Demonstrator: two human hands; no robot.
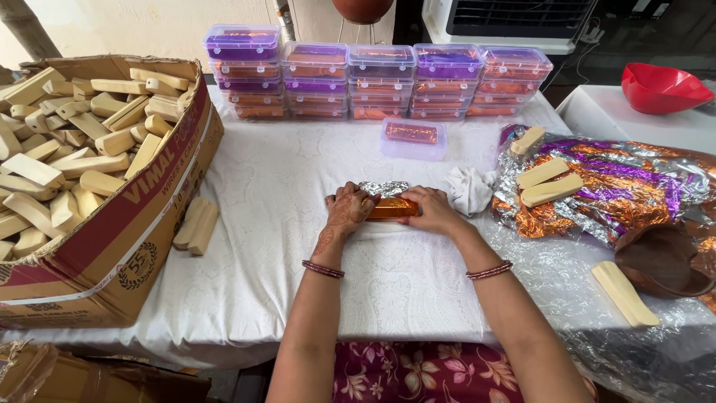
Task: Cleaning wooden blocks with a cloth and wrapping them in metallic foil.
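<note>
Both hands meet at the middle of the worktop (418, 291), which is covered in white cloth. Left hand (347, 211) and right hand (431, 209) are closed around the two ends of an orange foil-wrapped bar (391, 208), fingers curled over it, pressing it down on the cloth. A crumpled bit of silver foil (382, 188) pokes out just beyond the bar, far side.

Just right of the right hand: a scrunched white cloth rag (470, 188). Further right, a heap of purple, orange and silver foil sheets (619, 186) with pale wooden blocks (548, 183) lying on top. One more block (625, 293) lies near the right edge, beside a brown bowl (664, 261). Red bowl (660, 88) at far right, on a separate white surface.

Far side: a row of stacked clear plastic boxes (380, 80) holding purple and orange wrapped pieces; a single box (414, 138) sits in front of the row, apart from it.

Left: an open cardboard carton (142, 224) full of pale wooden blocks. Two loose blocks (196, 225) lie on the cloth just beside it.
</note>
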